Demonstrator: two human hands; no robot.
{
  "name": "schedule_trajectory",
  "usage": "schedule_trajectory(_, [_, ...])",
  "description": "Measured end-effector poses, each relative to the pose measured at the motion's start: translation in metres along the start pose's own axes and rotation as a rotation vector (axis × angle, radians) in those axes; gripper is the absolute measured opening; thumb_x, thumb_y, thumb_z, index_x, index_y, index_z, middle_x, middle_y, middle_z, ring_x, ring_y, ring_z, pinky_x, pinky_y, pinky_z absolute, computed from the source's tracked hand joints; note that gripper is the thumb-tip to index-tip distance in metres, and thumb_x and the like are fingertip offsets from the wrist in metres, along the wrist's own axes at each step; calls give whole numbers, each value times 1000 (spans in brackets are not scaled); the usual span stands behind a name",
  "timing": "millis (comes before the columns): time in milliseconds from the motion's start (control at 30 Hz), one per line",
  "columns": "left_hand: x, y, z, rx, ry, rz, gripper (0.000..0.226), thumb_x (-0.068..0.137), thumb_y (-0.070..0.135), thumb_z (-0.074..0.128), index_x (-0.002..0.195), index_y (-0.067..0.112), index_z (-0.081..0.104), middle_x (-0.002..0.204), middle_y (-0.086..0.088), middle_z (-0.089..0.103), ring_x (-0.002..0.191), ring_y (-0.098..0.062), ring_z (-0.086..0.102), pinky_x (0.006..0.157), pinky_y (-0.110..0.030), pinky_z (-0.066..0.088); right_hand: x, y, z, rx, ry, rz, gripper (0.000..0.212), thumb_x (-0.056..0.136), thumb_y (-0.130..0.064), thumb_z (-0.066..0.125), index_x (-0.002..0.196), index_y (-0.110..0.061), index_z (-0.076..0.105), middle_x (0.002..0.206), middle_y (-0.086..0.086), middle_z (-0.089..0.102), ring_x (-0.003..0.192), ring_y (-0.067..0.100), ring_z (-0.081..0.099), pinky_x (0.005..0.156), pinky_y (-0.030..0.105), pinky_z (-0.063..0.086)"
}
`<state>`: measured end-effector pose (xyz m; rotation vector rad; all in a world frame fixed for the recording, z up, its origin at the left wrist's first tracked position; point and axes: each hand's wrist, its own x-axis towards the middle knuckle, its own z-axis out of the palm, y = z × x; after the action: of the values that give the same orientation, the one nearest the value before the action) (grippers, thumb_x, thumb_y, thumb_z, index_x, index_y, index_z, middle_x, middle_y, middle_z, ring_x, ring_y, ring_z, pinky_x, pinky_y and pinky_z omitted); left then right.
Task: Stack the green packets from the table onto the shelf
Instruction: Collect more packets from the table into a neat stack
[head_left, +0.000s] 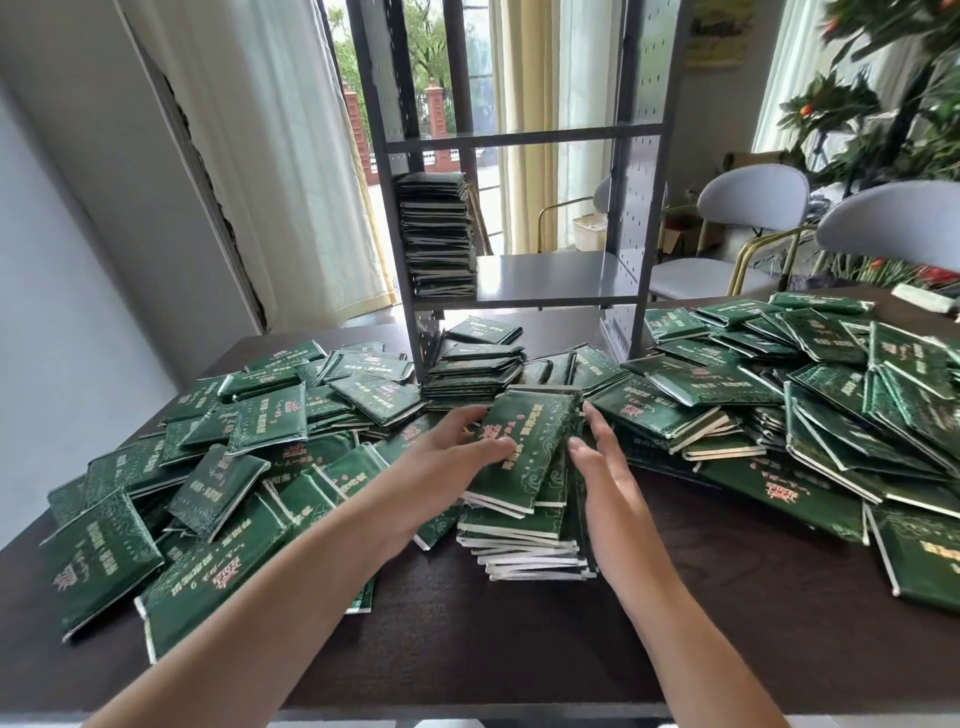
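Pressing in from both sides, I've got a pile of green packets (524, 488) squared between my palms, right in front of the grey shelf (550, 275) and nearer to me than it. My left hand (447, 457) lies against the pile's left flank, thumb resting over the printed face of the top packet (530, 441), fingers reaching along its far-left edge. My right hand (602, 467) stands edge-on against the right flank, fingers fairly straight and flat to the side. So it's a two-handed clamp, neither hand wrapped round anything. The top packet sits skewed, tilted off the ones below; white edges of the lower packets fan out toward me.

On the shelf, a tall neat column of packets (439, 236) fills the left end of the middle board, against the left upright; the board to its right is bare grey metal. Beneath the shelf, between its legs, a short stack (475, 369) sits on the dark table (519, 649). Left of the shelf, loose packets (197, 467) sprawl in a messy heap; right of it, another heap (810, 395) spreads wide. Behind the shelf on the right stand pale chairs (748, 208) with brass legs, and curtains (291, 156) hang behind on the left.
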<state>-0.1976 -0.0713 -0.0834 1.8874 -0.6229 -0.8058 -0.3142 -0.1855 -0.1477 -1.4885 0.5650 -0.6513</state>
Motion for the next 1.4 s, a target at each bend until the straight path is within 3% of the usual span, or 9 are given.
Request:
schedule_trajectory(133, [4, -6, 2, -159, 21, -27, 78, 71, 40, 82, 142, 38, 49, 120, 3, 70, 115, -22, 65, 111, -52, 43, -1, -1, 0, -35, 10, -3, 67, 79, -67, 39, 145, -67, 25, 164, -16, 19, 145, 8, 25, 106, 39, 25])
schedule_trajectory(400, [7, -10, 12, -231, -109, -69, 73, 92, 44, 69, 155, 40, 33, 148, 10, 52, 121, -8, 57, 83, -26, 49, -2, -1, 1, -10, -4, -16, 55, 81, -71, 40, 133, -79, 26, 164, -21, 17, 150, 7, 20, 122, 48, 19])
schedule_trajectory(533, [6, -10, 15, -241, -145, -64, 96, 64, 74, 72, 149, 56, 32, 161, 13, 35, 144, -15, 38, 119, -42, 31, -5, -4, 0, 19, 10, -8, 49, 91, -73, 41, 138, -73, 29, 162, -24, 22, 150, 5, 20, 120, 45, 16])
schedule_trajectory(700, [28, -28, 12, -421, -191, -185, 102, 48, 78, 81, 141, 54, 47, 162, 4, 36, 150, -24, 33, 121, -57, 23, -6, -7, 2, 110, 17, 21, 60, 72, -82, 40, 130, -77, 28, 157, -28, 23, 144, 2, 26, 121, 42, 21])
schedule_trajectory(900, [6, -9, 25, -315, -175, -93, 48, 102, 30, 55, 148, 29, 43, 125, -4, 72, 108, -22, 72, 101, -43, 54, -5, -8, -2, 187, -14, -1, 70, 87, -58, 57, 148, -62, 22, 145, -31, 26, 135, -2, 25, 110, 38, 22])
schedule_trajectory(1067, [-6, 2, 13, -101, -39, 10, 10, 102, 31, 56, 106, 37, 63, 100, 4, 77, 95, -16, 72, 86, -36, 61, -5, -10, -3, 159, 3, 6, 72, 89, -49, 61, 149, -61, 24, 157, -20, 28, 137, 3, 28, 109, 40, 24])
schedule_trajectory(1167, [-6, 4, -6, 177, 132, 141, 10, 98, 38, 63, 95, 33, 72, 88, 10, 75, 91, -16, 72, 89, -37, 59, -6, -10, -3, 148, 13, 12, 65, 97, -38, 56, 150, -59, 24, 161, -17, 24, 133, 2, 25, 112, 46, 23])
schedule_trajectory(1267, [1, 4, -23, 547, 297, 211, 22, 97, 32, 66, 85, 18, 77, 64, 24, 64, 60, 12, 60, 54, -2, 44, -5, -9, -3, 127, 12, 12, 66, 96, -38, 57, 150, -58, 24, 163, -16, 23, 142, 6, 24, 107, 40, 23])
schedule_trajectory(1400, [20, -4, -33, 729, 355, 184, 24, 96, 23, 64, 85, 6, 77, 87, -5, 78, 80, -18, 74, 62, -10, 54, -5, -9, -3, 114, 10, 7, 66, 96, -39, 56, 150, -58, 25, 162, -17, 24, 146, 9, 24, 106, 38, 22])
